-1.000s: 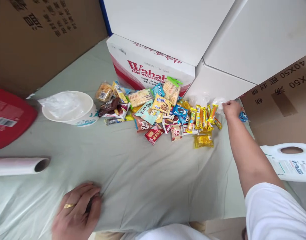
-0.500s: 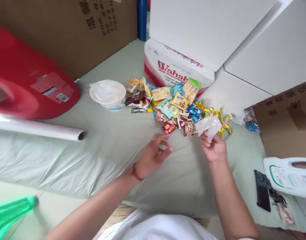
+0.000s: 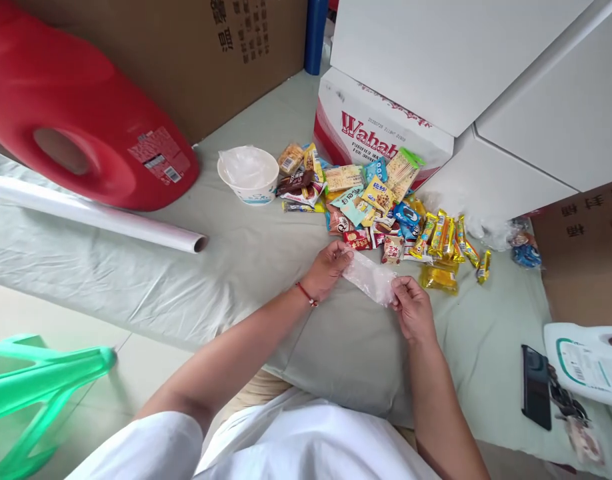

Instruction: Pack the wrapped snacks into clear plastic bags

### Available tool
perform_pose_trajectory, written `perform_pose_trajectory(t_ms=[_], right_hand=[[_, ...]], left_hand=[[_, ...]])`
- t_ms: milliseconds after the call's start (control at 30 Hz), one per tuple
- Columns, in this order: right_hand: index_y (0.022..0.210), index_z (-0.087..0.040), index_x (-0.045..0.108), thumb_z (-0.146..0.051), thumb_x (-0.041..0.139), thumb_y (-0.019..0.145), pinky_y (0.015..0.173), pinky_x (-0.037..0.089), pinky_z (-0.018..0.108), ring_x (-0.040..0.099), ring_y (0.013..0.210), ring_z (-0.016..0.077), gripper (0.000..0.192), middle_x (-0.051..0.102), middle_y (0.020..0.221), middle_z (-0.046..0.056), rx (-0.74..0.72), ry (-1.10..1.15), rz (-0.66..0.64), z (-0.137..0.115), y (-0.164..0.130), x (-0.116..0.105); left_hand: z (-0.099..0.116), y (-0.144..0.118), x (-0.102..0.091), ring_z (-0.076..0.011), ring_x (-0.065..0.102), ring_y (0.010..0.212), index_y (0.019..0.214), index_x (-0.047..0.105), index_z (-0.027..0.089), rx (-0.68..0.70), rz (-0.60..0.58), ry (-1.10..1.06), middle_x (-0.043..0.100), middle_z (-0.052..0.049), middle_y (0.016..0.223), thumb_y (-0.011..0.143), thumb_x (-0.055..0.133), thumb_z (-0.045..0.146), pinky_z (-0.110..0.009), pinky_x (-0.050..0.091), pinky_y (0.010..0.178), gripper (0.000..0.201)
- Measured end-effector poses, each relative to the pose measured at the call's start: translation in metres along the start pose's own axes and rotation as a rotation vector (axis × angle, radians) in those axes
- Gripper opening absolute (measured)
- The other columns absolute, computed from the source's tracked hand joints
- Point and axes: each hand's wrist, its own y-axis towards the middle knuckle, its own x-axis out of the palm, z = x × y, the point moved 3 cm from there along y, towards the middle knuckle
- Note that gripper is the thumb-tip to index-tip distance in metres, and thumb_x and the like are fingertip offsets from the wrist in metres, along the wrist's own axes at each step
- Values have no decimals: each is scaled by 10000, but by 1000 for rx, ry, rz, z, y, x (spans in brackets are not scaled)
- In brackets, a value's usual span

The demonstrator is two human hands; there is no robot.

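Both forearms reach forward over the pale green sheet (image 3: 226, 267), bare from white sleeves, converging in front of the body; the left hand (image 3: 329, 268) wears a red string at the wrist, palm turned down, and the right hand (image 3: 411, 308) sits slightly nearer the body. Between them stretches a small clear plastic bag (image 3: 370, 277) — slanting from upper left to lower right, just short of the heap of wrapped snacks (image 3: 381, 207); each hand closes its fingertips on one end of the bag, the left at the upper corner, the right at the lower edge, the other fingers loosely curled. A white bowl (image 3: 249, 177) lined with plastic stands left of the heap; a red jug (image 3: 86, 127) and a white roll (image 3: 96, 217) lie well apart — far left.
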Motion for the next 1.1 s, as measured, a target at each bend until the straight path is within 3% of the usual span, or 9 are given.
perform_pose_trajectory(t_ms=[100, 233, 433, 533, 667, 733, 867, 967, 1100], right_hand=[[920, -217, 647, -569, 730, 829, 475, 387, 225, 469, 572, 110, 373, 607, 752, -7, -93, -123, 103, -2, -4, -2], [1265, -270, 599, -551, 706, 842, 542, 498, 273, 597, 747, 161, 519, 634, 1284, 95, -226, -288, 79, -6, -14, 14], [1042, -249, 744, -400, 668, 864, 665, 522, 319, 599, 700, 185, 246, 709, 860, 38, -231, -517, -48, 2, -19, 15], [1023, -218, 731, -436, 694, 847, 569, 483, 283, 566, 611, 159, 282, 684, 778, 18, -207, -370, 148, -9, -14, -20], [1043, -194, 692, -451, 649, 882, 670, 532, 315, 637, 741, 183, 307, 712, 943, 65, -532, -346, 623, -58, 14, -71], [1136, -187, 667, -460, 585, 925, 825, 555, 379, 670, 909, 223, 354, 706, 1085, 106, -656, -445, 685, -85, 42, -82], [1283, -146, 618, -442, 701, 838, 971, 525, 467, 654, 1055, 275, 541, 582, 1359, 203, -516, -743, 460, -112, 83, -69], [1311, -200, 616, -453, 678, 877, 897, 556, 416, 645, 1042, 248, 506, 547, 1402, 172, -623, -750, 341, -105, 58, -34], [1069, -252, 721, -381, 639, 934, 694, 540, 325, 643, 789, 189, 204, 701, 1061, 74, -650, -716, -76, -60, 10, 19]], left_hand=[[-3, -2, 3, -70, 377, 544, 862, 546, 207, 57, 34, 111, 506, 55, 733, 723, 795, 648, -206, 307, 446, 525], [-2, -7, 6, -74, 371, 569, 878, 572, 200, 105, 9, 215, 515, 44, 748, 759, 775, 628, -206, 312, 461, 488], [-4, -5, 7, -83, 407, 606, 831, 571, 193, 86, -12, 212, 532, 44, 715, 732, 795, 606, -206, 329, 517, 480], [-2, -2, 4, -71, 400, 578, 829, 562, 196, 66, 13, 135, 537, 48, 734, 717, 804, 618, -206, 325, 501, 499], [7, 0, 0, -65, 359, 514, 851, 599, 194, 19, -10, 82, 477, 64, 662, 728, 799, 620, -208, 292, 442, 487], [10, 0, -1, -72, 379, 518, 876, 628, 193, -2, -37, 84, 473, 65, 653, 709, 817, 607, -208, 303, 434, 485], [10, -1, -1, -71, 394, 538, 863, 630, 192, -28, -63, 77, 500, 62, 677, 669, 850, 584, -209, 326, 461, 490], [9, 0, -1, -74, 409, 581, 850, 644, 182, 17, -67, 84, 533, 50, 710, 686, 851, 533, -210, 324, 515, 439], [9, 0, 0, -110, 490, 684, 794, 674, 171, 80, -147, 96, 587, 23, 752, 641, 842, 347, -237, 364, 626, 287]])
